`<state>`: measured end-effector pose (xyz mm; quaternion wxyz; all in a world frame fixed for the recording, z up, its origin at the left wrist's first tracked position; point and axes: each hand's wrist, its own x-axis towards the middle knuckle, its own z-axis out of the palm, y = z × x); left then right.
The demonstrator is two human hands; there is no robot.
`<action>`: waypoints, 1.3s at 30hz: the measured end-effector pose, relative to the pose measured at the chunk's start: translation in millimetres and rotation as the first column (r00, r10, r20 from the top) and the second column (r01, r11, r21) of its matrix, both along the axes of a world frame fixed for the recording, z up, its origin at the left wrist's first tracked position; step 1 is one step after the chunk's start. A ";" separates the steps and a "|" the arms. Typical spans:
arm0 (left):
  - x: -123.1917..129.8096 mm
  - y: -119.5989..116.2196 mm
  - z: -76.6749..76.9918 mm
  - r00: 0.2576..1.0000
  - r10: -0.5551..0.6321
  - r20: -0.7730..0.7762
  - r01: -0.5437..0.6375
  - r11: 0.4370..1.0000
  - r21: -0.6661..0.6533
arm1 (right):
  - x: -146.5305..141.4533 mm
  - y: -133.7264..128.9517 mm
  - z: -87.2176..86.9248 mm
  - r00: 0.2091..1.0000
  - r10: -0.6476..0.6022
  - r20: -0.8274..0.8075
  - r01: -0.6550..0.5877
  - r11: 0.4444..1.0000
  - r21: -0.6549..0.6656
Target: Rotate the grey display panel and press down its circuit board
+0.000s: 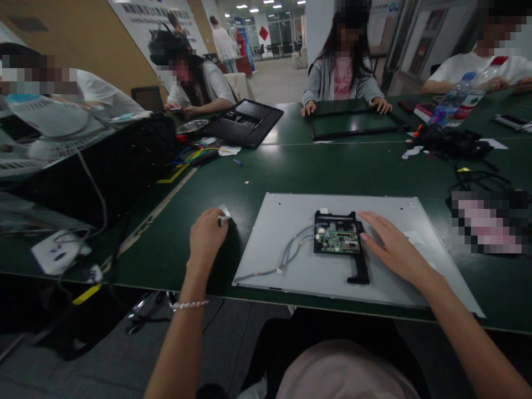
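A grey-white flat panel [266,244] lies on the green table. On it rests a black frame [361,266] holding a green circuit board [338,241], with grey cables [291,249] running from its left side to the panel's lower left. My right hand [388,244] is over the panel with its fingers stretched out, the tips at the frame's right edge. Left of the panel, my left hand [209,235] is closed round a small whitish item, too small to name, beside a small white piece [224,211] on the table.
Across the green table [282,166], a person handles a black rectangular frame [357,133]. A black panel [249,122] and wires lie at the back left. Bottles [453,100] and a black bundle [449,141] stand at the right; a white device [58,252] is at the left.
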<state>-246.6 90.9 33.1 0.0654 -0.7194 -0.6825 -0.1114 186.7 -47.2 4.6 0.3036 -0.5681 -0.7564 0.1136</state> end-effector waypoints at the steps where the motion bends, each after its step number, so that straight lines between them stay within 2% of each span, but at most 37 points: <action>1: 3.8 -0.5 0.0 1.000 -0.004 -0.006 0.004 1.000 0.012 | 0.7 0.4 -0.3 1.000 0.001 0.001 -0.001 1.000 0.000; 4: 27.0 -16.4 1.3 1.000 -0.028 -0.001 0.028 0.997 0.076 | 2.1 2.4 -2.7 1.000 0.009 0.005 -0.009 1.000 0.000; 7: 62.2 -48.5 1.4 0.992 -0.126 0.003 0.124 0.985 0.120 | 2.0 4.7 -5.8 1.000 0.001 0.009 -0.001 1.000 -0.003; 12: 120.6 -106.8 -3.9 0.927 -0.374 0.019 0.362 0.908 0.210 | 0.9 5.6 -6.0 1.000 -0.011 -0.006 0.011 0.999 -0.031; 16: 145.0 -131.0 -9.8 0.889 -0.458 0.024 0.441 0.869 0.225 | 0.2 4.9 -4.5 1.000 -0.021 -0.010 0.020 0.999 -0.038; 25: 158.9 -135.3 -20.0 0.889 -0.451 0.076 0.435 0.885 0.164 | 2.4 7.0 -3.5 1.000 -0.021 -0.016 0.021 0.999 -0.026; 31: 150.1 -132.5 -20.3 0.890 -0.411 0.197 0.375 0.906 0.194 | -4.7 6.7 0.3 1.000 -0.008 0.017 0.008 1.000 0.005; 35: 140.4 -122.9 -27.2 0.894 -0.353 0.274 0.298 0.928 0.223 | -31.8 2.9 9.1 0.986 0.135 0.093 -0.139 0.989 0.041; 39: 137.8 -117.1 -35.2 0.897 -0.338 0.286 0.288 0.936 0.202 | -71.4 1.5 16.7 0.935 0.288 0.208 -0.298 0.954 0.020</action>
